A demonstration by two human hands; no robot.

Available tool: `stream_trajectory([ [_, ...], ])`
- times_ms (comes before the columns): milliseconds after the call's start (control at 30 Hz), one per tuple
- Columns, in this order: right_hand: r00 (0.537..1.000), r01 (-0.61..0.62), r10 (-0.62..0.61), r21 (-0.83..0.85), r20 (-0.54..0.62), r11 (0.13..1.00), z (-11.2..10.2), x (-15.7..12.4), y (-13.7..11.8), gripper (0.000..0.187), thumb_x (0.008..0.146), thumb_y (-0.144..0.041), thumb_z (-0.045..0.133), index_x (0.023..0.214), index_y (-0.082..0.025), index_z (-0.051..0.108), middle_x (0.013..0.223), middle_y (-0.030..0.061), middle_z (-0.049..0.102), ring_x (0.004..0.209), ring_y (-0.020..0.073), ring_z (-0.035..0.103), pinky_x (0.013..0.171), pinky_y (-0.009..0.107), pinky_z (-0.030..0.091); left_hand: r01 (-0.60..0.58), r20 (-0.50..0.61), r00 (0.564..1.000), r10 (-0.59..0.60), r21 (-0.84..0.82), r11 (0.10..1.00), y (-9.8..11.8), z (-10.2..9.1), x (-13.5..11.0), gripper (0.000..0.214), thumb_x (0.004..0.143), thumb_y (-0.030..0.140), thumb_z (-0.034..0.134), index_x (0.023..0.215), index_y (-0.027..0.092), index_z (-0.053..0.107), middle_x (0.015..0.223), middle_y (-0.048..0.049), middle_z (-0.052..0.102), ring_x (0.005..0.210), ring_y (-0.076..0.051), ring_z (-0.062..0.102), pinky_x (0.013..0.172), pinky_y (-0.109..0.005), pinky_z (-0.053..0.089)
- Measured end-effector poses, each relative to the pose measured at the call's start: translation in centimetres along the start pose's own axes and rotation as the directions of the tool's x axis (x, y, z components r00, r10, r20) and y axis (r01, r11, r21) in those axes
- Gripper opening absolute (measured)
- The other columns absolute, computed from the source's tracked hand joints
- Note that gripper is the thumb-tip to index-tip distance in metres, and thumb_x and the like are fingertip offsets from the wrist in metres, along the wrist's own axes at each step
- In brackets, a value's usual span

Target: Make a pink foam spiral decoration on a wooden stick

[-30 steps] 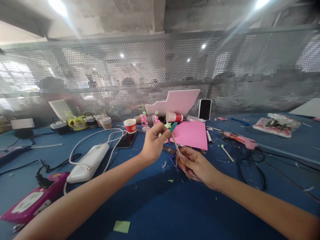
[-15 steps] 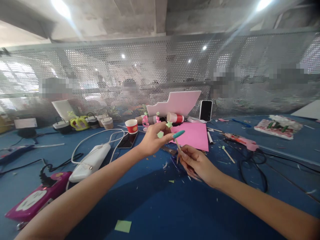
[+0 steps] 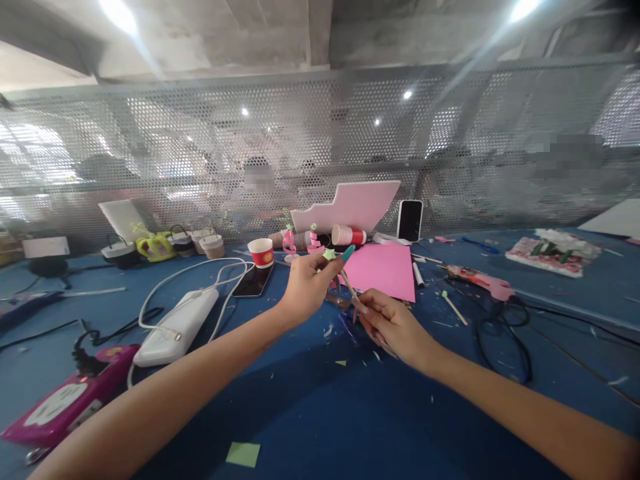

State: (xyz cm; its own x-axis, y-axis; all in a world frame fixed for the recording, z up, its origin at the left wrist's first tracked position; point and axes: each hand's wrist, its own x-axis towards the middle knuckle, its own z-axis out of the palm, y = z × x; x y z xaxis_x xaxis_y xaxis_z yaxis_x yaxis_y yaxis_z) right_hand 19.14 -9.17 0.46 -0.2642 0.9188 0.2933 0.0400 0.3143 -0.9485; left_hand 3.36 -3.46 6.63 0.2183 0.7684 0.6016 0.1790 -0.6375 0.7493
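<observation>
My left hand (image 3: pixel 311 285) is closed in a pinch on a small pale-green paper star (image 3: pixel 329 254), which shows above the fingertips. A long teal nail (image 3: pixel 349 253) extends from its thumb. To the right, my right hand (image 3: pixel 395 328) grips a thin wooden stick (image 3: pixel 351 287) between thumb and fingers. The stick tilts up and left, its tip close to my left thumb; whether they touch I cannot tell. Behind both hands lies a pink sheet (image 3: pixel 383 270). Partly hidden scissors (image 3: pixel 337 301) rest beneath the stick.
A red paper cup (image 3: pixel 261 253) stands by a dark phone (image 3: pixel 253 281). At left are a white power strip (image 3: pixel 177 327) and a magenta box (image 3: pixel 70 400). A pink glue gun (image 3: pixel 483 281) and another star-tipped stick (image 3: pixel 455 308) lie right. Paper scraps dot the blue table.
My left hand has shifted slightly left with the star, which now sits farther from the stick's tip. My right hand keeps its grip and has barely moved.
</observation>
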Motion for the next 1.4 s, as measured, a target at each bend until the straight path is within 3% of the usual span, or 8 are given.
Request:
stream_trajectory([
  [133,1.000,0.017,-0.017,-0.024,-0.013,1.000,-0.1,0.0,0.2,0.024,0.089,-0.045,0.047,0.085,-0.021,0.049,0.053,-0.0085,0.041,0.035,0.0041,0.031,0.033,0.018,0.024,-0.011,-0.045,0.999,0.011,0.019,1.000,-0.1,0.3,-0.3,0.033,0.080,0.038,0.058,0.057,0.015,0.056,0.051,0.0011,0.051,0.048,-0.008,0.043,0.046,-0.023,0.034],
  [233,1.000,0.005,-0.005,-0.006,-0.008,1.000,0.0,-0.1,-0.1,0.025,0.089,-0.045,0.048,0.085,-0.021,0.049,0.052,-0.0088,0.040,0.035,0.0041,0.031,0.033,0.018,0.024,0.003,-0.052,0.999,-0.007,-0.073,0.997,0.0,0.4,-0.4,0.034,0.078,0.042,0.061,0.058,0.015,0.058,0.051,0.0005,0.052,0.048,-0.008,0.044,0.045,-0.023,0.034],
  [467,0.999,-0.028,0.027,0.042,0.023,0.999,0.3,-0.2,-0.8,0.028,0.088,-0.048,0.047,0.082,-0.020,0.048,0.047,-0.0098,0.039,0.031,0.0042,0.029,0.030,0.017,0.023,-0.078,0.095,0.990,0.105,-0.251,0.965,0.0,-0.1,-0.2,0.047,0.073,0.060,0.057,0.066,0.015,0.064,0.056,-0.0020,0.058,0.050,-0.009,0.049,0.047,-0.023,0.040],
  [667,0.999,-0.006,0.007,-0.013,0.045,1.000,0.1,-0.3,-0.6,0.030,0.088,-0.050,0.046,0.081,-0.020,0.048,0.049,-0.0086,0.039,0.034,0.0052,0.033,0.033,0.018,0.026,-0.003,0.107,0.994,0.031,-0.251,0.968,-0.4,-0.3,0.4,0.035,0.069,0.049,0.068,0.064,0.014,0.064,0.054,-0.0006,0.057,0.049,-0.008,0.048,0.046,-0.022,0.038],
  [833,0.997,0.081,-0.080,-0.154,0.013,0.985,0.0,-0.4,-0.5,0.031,0.087,-0.050,0.049,0.079,-0.020,0.050,0.055,-0.0059,0.041,0.043,0.0071,0.039,0.040,0.021,0.032,-0.017,0.171,0.983,0.061,-0.250,0.968,-0.7,-0.1,0.2,0.028,0.074,0.041,0.066,0.065,0.015,0.065,0.059,-0.0022,0.062,0.053,-0.009,0.053,0.051,-0.022,0.042],
  [1100,0.992,0.125,-0.128,-0.263,0.008,0.957,-0.3,-0.3,-0.2,0.031,0.090,-0.046,0.047,0.073,-0.020,0.051,0.054,-0.0041,0.048,0.046,0.0090,0.045,0.046,0.022,0.035,0.019,0.148,0.989,0.018,-0.244,0.970,-0.8,0.2,-0.2,0.031,0.074,0.043,0.064,0.063,0.015,0.063,0.055,-0.0015,0.059,0.049,-0.009,0.050,0.048,-0.023,0.042],
  [1233,0.993,0.106,-0.117,-0.250,-0.029,0.963,-0.3,-0.3,-0.1,0.032,0.090,-0.046,0.046,0.073,-0.020,0.051,0.052,-0.0045,0.047,0.041,0.0082,0.043,0.041,0.021,0.032,-0.029,0.128,0.990,0.053,-0.181,0.983,-0.4,-0.1,0.0,0.030,0.075,0.041,0.065,0.060,0.015,0.061,0.053,-0.0002,0.056,0.049,-0.008,0.048,0.047,-0.022,0.040],
  [1400,0.992,0.088,-0.109,-0.260,-0.066,0.962,-0.4,-0.3,-0.2,0.032,0.090,-0.046,0.045,0.073,-0.020,0.051,0.052,-0.0049,0.047,0.037,0.0070,0.041,0.038,0.021,0.031,-0.142,0.223,0.962,0.155,-0.072,0.987,0.2,-0.8,0.3,0.023,0.066,0.034,0.074,0.063,0.015,0.063,0.061,-0.0022,0.063,0.057,-0.011,0.055,0.054,-0.025,0.045],
])
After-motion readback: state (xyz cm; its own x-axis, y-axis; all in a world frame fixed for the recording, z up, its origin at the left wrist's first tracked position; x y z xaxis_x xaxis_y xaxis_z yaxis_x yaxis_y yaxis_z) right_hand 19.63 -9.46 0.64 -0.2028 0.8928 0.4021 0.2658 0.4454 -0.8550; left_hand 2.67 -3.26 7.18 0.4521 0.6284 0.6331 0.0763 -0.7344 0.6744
